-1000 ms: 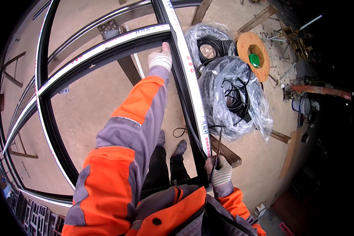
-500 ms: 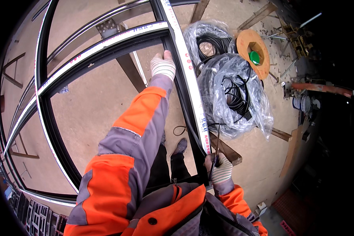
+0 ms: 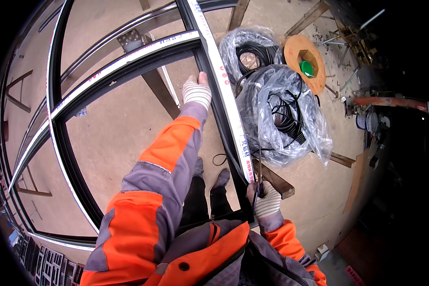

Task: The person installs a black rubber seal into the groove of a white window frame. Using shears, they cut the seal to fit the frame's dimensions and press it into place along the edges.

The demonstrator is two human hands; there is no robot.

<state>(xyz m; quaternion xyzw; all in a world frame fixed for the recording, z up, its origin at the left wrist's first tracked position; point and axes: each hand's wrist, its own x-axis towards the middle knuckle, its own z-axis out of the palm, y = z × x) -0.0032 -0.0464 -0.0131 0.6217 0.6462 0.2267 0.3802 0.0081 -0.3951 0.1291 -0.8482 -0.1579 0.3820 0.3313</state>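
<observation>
My left hand, in a striped white glove with bare fingertips, is closed against the inner side of the black metal frame. Whatever its fingers pinch is hidden. A thin black strip runs down that inner side toward the near right corner. At this corner my right hand, gloved alike, is closed around slender dark scissors with the blades pointing away from me. White printed protective tape covers the top of the frame's bars.
Right of the frame lie two coils of black strip in clear plastic. Beyond them is a round orange-brown spool with a green roll in it. Wooden beams support the frame. More frames lean at the lower left.
The frame and surroundings have shifted slightly in the picture. Both hands keep nearly the same places and grips, and the scissors' blades stand a little more upright.
</observation>
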